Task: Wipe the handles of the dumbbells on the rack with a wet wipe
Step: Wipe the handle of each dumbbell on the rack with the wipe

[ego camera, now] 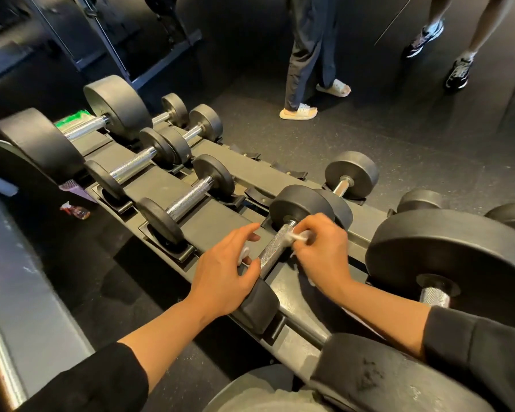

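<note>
A: Where is the wet wipe (298, 235)?
B: Pinched in the right hand (321, 251), on a racked dumbbell's handle (275, 246); the left hand (226, 272) pinches another white bit beside it.
A: Progress?
B: Probably midway; the other handles' state can't be told.

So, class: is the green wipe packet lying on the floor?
No, the green packet rests on the rack behind a big dumbbell.
</note>
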Action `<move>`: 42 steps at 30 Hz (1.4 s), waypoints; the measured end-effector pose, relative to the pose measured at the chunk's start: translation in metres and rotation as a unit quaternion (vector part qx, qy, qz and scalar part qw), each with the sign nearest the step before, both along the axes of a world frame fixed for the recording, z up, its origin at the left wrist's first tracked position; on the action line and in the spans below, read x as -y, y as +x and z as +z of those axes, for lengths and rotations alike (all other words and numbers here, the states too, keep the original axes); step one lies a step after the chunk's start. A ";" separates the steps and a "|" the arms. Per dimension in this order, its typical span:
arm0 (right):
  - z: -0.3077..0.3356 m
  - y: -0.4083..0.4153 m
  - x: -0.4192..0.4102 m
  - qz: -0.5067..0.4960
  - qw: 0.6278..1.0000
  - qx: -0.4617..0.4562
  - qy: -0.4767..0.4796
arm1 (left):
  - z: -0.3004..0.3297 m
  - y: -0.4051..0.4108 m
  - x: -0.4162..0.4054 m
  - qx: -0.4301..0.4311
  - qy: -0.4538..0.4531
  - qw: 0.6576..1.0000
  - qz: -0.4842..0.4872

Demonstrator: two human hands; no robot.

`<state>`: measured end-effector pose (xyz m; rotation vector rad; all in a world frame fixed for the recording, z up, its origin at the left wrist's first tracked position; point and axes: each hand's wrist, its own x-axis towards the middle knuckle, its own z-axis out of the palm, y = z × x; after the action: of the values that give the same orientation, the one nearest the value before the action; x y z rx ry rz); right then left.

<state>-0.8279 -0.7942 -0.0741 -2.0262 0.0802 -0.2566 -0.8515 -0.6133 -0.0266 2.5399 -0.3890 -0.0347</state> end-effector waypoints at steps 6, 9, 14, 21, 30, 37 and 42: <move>-0.010 0.000 -0.001 0.039 0.995 0.043 -0.086 | 0.000 0.001 -0.001 0.006 0.005 1.000 -0.009; -0.012 0.003 -0.007 0.060 0.996 0.012 -0.067 | -0.001 0.001 -0.001 0.007 0.007 1.000 -0.012; -0.009 -0.007 -0.009 0.080 0.996 0.019 -0.036 | 0.001 0.001 -0.001 0.000 0.005 1.000 -0.007; -0.006 -0.033 -0.013 0.238 0.971 0.025 0.008 | 0.001 -0.001 0.000 -0.004 -0.006 1.000 -0.005; 0.008 0.008 -0.009 0.070 0.995 0.051 -0.041 | 0.000 -0.001 0.000 -0.009 -0.010 1.000 0.009; 0.005 0.013 -0.010 0.143 0.974 0.007 -0.173 | 0.001 -0.002 0.001 -0.004 -0.023 0.999 0.025; 0.006 -0.010 -0.019 0.187 0.968 0.070 -0.154 | 0.000 -0.002 0.000 -0.004 -0.036 0.998 0.045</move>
<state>-0.8382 -0.7749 -0.0679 -2.2743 -0.4531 -0.1780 -0.8534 -0.6131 -0.0264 2.4829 -0.2675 0.0029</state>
